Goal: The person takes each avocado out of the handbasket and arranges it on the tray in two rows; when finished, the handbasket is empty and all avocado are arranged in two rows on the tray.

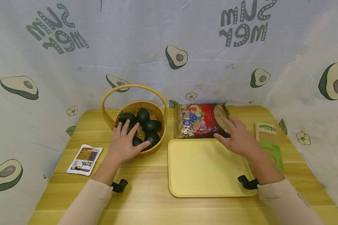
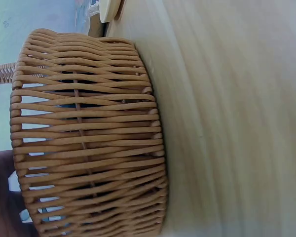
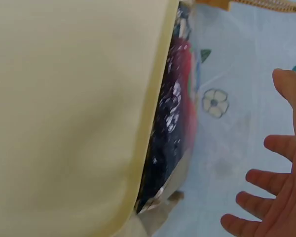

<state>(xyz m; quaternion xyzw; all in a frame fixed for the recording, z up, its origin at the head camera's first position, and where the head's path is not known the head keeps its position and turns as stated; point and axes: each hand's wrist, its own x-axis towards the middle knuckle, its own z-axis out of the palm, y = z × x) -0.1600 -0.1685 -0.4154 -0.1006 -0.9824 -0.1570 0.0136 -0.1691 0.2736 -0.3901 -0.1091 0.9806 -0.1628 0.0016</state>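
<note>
The dark, smooth avocados (image 1: 152, 126) sit in the woven basket (image 2: 89, 133), whose curved wall, I'd judge, stops such ovals rolling. From my end, I have the left hand (image 1: 124, 145) at its seven o'clock, fingers spread, gripping nothing; whether they touch fruit I can't tell. Well apart, my right hand (image 1: 239, 137) hangs splayed, holding nothing, at four o'clock of the crinkly, glossy candy bag (image 1: 194, 120). At the basket's four o'clock lies the flat, lipped yellow tray (image 1: 208, 168); at eight, a white-edged pouch (image 1: 84, 160).
</note>
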